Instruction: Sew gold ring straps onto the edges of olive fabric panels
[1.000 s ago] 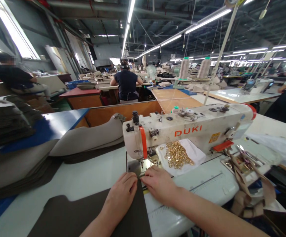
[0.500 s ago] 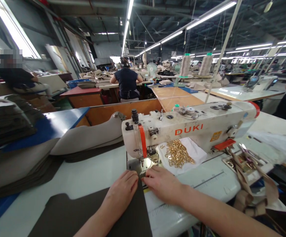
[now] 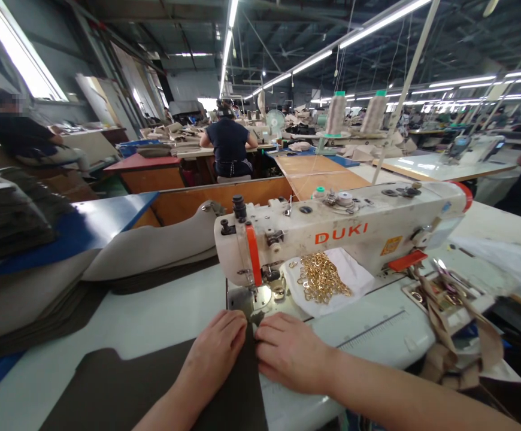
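Observation:
A dark olive-brown fabric panel [image 3: 153, 389] lies on the pale sewing table, its narrow far end just in front of the needle area. My left hand [image 3: 218, 347] rests on that panel with its fingers curled, pinching the panel's edge. Close beside it, my right hand [image 3: 287, 353] has bent fingers closed at the panel's right edge; its fingertips are partly hidden. Just beyond both hands stands the white DUKI sewing machine [image 3: 341, 221], its presser foot and needle above a lit metal plate [image 3: 260, 296].
Gold metal rings [image 3: 326, 278] are heaped on a white cloth [image 3: 354, 272] under the machine arm. A tray [image 3: 444, 299] with scissors and tan straps sits right. Stacked grey fabric pieces [image 3: 153, 251] lie left. A co-worker [image 3: 229, 143] sits ahead, another person far left.
My right hand has drawn slightly back toward me, and its fingers have curled down by the panel edge. My left hand stays nearly in place. The whole view has shifted slightly.

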`<state>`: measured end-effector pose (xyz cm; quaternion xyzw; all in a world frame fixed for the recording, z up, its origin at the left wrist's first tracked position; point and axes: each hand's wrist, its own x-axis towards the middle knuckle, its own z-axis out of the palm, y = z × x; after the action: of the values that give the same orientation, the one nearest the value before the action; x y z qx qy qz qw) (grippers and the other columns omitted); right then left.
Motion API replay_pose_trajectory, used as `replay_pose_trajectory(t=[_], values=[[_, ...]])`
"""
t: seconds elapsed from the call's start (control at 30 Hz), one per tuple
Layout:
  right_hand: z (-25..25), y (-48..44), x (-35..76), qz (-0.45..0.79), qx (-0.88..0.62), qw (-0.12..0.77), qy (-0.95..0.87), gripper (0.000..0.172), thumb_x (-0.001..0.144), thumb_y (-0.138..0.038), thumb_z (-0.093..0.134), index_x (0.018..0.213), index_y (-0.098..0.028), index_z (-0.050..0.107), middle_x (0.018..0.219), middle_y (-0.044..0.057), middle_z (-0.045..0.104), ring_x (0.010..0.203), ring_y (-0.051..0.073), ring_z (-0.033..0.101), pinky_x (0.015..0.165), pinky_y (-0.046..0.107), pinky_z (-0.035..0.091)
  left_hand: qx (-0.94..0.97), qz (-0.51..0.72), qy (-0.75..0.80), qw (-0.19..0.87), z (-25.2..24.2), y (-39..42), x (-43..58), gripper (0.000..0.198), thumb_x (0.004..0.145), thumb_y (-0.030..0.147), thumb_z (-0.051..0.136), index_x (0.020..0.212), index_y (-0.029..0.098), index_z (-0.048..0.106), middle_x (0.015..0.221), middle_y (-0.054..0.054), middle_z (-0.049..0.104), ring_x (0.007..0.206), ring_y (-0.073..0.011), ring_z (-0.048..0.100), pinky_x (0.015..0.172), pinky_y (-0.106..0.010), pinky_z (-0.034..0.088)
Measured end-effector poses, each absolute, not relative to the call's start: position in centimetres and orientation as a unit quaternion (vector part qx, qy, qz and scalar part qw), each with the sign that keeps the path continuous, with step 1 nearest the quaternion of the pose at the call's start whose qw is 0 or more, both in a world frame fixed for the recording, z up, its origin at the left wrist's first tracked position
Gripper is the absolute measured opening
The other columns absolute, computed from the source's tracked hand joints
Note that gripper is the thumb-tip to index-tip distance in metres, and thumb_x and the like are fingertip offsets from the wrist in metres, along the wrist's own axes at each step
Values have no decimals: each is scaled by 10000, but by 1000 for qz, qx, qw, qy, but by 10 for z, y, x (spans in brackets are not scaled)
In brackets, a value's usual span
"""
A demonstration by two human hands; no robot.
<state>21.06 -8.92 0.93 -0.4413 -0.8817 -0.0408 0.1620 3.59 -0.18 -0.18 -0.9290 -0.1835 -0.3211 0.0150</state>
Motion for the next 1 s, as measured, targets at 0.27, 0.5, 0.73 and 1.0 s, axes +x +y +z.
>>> replay_pose_trajectory(t=[0.27, 0.5, 0.73, 1.0], values=[[-4, -83, 202, -42, -425, 187, -884, 116, 884, -215, 530, 848, -162, 627, 912, 49, 671, 889, 177, 563, 854, 295, 434, -932, -318, -175, 12, -5, 2, 32, 228, 928, 142, 388, 841, 172, 597, 785, -34, 684, 741, -163, 640, 717, -296, 556], [-7, -84, 204, -43, -424, 189, -885, 147, 906, -221, 501, 880, -166, 635, 974, 48, 675, 907, 177, 566, 845, 299, 432, -950, -250, -182, 38, 3, -1, 36, 304, 918, 86, 343, 772, 179, 593, 729, -25, 650, 675, -163, 614, 665, -297, 551], [-7, -85, 204, -38, -428, 183, -884, 152, 909, -224, 497, 864, -169, 632, 965, 57, 672, 918, 177, 564, 829, 305, 434, -938, -295, -171, 65, -1, -2, 35, 277, 930, 100, 345, 825, 156, 595, 773, -47, 665, 732, -174, 625, 713, -313, 552], [-5, -85, 203, -37, -431, 185, -882, 134, 891, -227, 519, 835, -169, 626, 934, 47, 671, 886, 177, 567, 806, 296, 441, -937, -301, -168, 62, 0, -2, 36, 304, 948, 124, 323, 821, 149, 598, 768, -46, 670, 733, -173, 624, 709, -313, 544]])
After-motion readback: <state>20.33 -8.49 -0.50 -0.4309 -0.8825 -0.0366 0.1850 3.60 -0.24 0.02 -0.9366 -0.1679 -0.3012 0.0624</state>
